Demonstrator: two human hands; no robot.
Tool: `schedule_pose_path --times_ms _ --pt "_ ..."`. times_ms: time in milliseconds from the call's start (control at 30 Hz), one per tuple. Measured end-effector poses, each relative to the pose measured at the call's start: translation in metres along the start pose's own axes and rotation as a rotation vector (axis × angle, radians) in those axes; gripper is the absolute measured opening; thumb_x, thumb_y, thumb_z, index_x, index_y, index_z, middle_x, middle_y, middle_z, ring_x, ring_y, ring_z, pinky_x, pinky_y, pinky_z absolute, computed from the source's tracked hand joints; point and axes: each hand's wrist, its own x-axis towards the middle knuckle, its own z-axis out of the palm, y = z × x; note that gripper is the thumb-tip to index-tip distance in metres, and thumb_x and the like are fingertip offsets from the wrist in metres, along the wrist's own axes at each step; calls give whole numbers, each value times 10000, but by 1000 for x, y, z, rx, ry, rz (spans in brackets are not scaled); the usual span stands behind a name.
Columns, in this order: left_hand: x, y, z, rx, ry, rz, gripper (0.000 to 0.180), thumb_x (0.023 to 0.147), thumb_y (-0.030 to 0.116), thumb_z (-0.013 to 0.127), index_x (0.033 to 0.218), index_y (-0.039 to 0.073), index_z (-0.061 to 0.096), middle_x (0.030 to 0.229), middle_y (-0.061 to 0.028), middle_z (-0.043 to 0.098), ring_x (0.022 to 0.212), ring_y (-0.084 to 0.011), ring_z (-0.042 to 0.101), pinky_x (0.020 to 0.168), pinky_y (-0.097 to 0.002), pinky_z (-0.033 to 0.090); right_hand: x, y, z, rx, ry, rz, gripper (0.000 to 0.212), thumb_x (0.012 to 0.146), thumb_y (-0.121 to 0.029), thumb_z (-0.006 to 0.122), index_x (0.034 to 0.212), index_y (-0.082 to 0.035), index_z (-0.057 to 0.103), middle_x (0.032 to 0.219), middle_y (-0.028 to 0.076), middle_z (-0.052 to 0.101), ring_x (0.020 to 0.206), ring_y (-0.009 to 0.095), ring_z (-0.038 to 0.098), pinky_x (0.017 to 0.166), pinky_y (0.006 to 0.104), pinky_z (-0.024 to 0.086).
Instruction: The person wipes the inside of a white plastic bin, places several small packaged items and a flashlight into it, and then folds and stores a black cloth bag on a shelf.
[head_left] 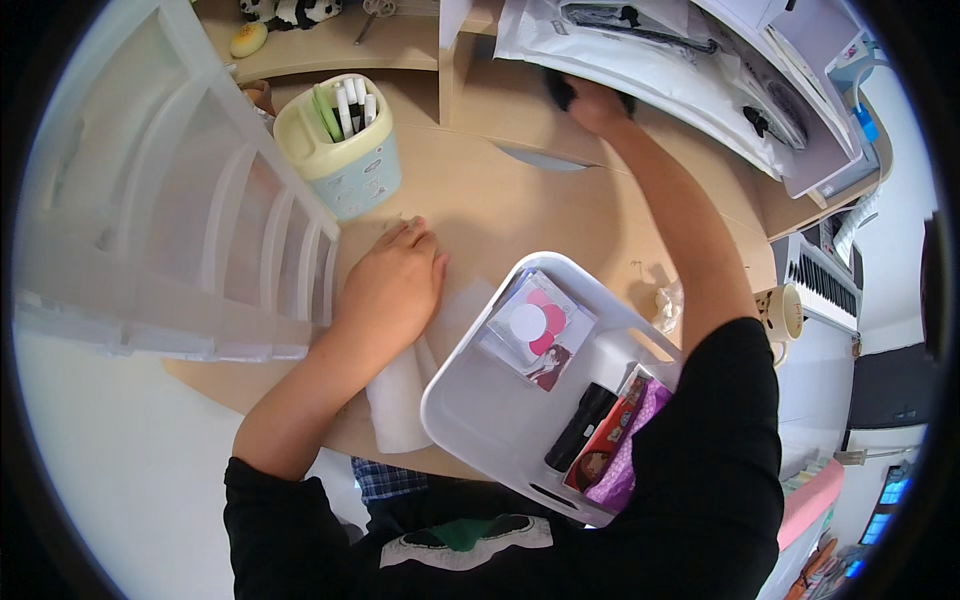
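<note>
My right hand (597, 107) reaches into the low compartment under the desk shelf. Its fingers are closed around a black object (559, 90) that shows on both sides of the hand; its kind is hidden. On the desk (470, 190) lies my left hand (396, 283), palm down and holding nothing, near a cream and blue pen holder (352, 180) with white and green pens. Between my arms a white plastic bin (470, 400) sits at the desk's front edge. In it are a clear-wrapped pink and white box (540, 325), a black cylinder (582, 425), a red box (607, 436) and a purple pouch (632, 450).
A translucent drawer unit (150, 200) stands at the left. White cloth or paper (398, 405) lies beside the bin. White plastic packages (640, 60) fill the shelf above my right hand. At the right are a crumpled wrapper (667, 305), a mug (785, 312) and a keyboard instrument (822, 285).
</note>
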Motion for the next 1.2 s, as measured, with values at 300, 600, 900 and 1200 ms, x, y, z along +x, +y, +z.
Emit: schedule_pose_path --times_ms 300,600,900,1200 --pt "-1 5 3 58 -34 0 310 845 175 515 1030 -71 547 1151 -232 530 1086 -348 501 951 -365 390 -11 -7 -13 -248 32 -3 467 743 -187 525 1195 -71 503 1224 196 483 1136 338 443 976 376 349" --pt "-2 5 -1 115 -51 46 341 837 187 525 1028 -95 541 1153 -253 521 1084 -365 500 949 -362 391 46 -74 17 -20 -31 -203 454 753 -232 518 1175 -64 502 1108 185 561 1036 338 518 895 398 405" --pt "-5 1 -4 47 -67 -8 339 829 174 529 1045 -87 537 1165 -240 516 1116 -346 482 956 -358 386 -30 -83 -6 233 -35 -561 480 701 -120 575 1179 -107 534 1169 121 545 1107 330 467 962 376 371" --pt "0 6 1 77 -68 30 346 835 181 521 1045 -94 532 1168 -248 511 1117 -354 480 957 -367 384 2 -38 -7 79 -61 -90 450 717 -64 560 1167 -70 547 1207 135 524 1114 320 470 967 346 364"
